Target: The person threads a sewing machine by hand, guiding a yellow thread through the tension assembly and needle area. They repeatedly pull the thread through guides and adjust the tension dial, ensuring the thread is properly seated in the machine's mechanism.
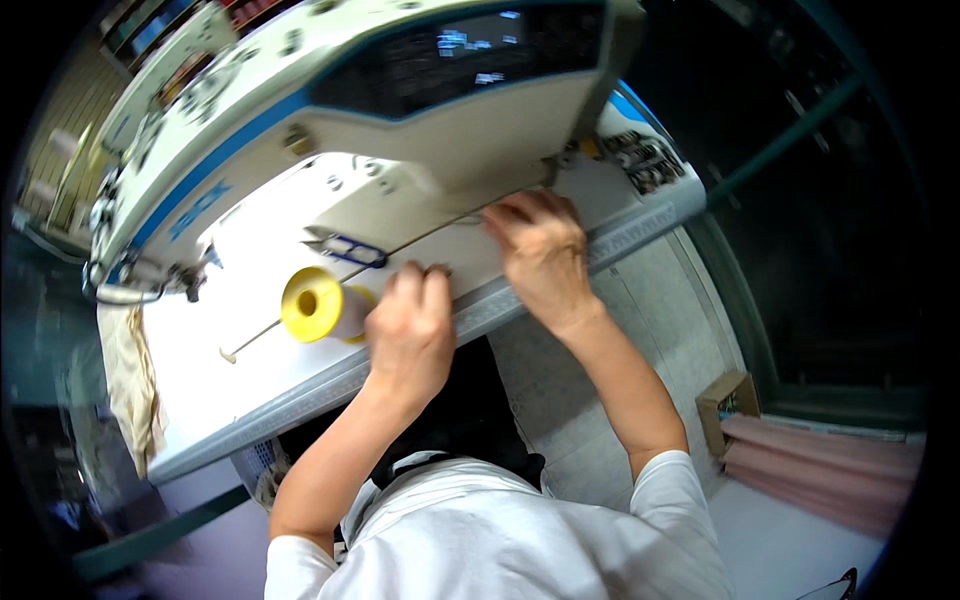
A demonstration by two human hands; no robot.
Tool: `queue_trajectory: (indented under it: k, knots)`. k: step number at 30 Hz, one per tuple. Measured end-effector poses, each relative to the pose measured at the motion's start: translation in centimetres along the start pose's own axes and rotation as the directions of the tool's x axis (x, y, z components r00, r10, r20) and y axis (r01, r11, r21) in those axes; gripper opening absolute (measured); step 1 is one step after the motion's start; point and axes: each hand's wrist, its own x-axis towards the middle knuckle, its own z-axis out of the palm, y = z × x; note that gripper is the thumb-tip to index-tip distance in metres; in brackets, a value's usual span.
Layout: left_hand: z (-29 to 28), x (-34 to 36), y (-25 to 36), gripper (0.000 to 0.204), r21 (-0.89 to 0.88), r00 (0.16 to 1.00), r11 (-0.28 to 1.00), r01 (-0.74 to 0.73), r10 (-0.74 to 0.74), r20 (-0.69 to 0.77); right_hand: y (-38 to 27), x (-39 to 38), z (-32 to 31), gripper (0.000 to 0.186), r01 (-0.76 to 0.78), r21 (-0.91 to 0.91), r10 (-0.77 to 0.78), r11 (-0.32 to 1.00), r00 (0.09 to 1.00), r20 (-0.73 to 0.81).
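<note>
A thread spool with yellow ends lies on its side on the white sewing table, just left of my left hand. That hand's fingers are curled closed at the tabletop; whatever they grip is too small to make out. Farther right, my right hand has bent, closed fingers by a thin pale loop, its contents unclear. Small thread snips with a blue handle lie above the spool. A thin dark line runs diagonally across the table behind both hands.
A white sewing machine with a dark panel spans the back. A tray of metal parts is at the right end, cream cloth at the left edge. A cardboard box and pink fabric are lower right.
</note>
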Motion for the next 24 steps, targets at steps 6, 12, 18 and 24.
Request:
queue_trajectory:
  k: [6,12,18,24]
  knots:
    - [-0.7,1.7,-0.8,0.031,0.034,0.986,0.989,-0.142,0.145,-0.081,-4.1,0.8,-0.6,0.024,-0.113,0.451,0.068,0.885,0.991,0.116]
    - [-4.7,1.3,0.1,0.041,-0.113,0.927,0.964,-0.24,0.193,-0.321,-7.3,2.3,-4.7,0.024,-0.395,0.767,0.151,0.505,0.916,0.372]
    - [-11.9,-1.6,0.3,0.069,-0.333,0.942,0.918,-0.216,0.106,-0.318,-11.1,10.1,-7.0,0.022,0.093,0.68,-0.077,0.727,0.996,-0.053]
    - [-11.8,-6.9,-7.1,0.036,-0.267,0.919,0.963,0.018,-0.121,-0.375,-13.9,20.0,-1.7,0.014,0.391,0.333,-0.261,0.858,0.891,-0.372]
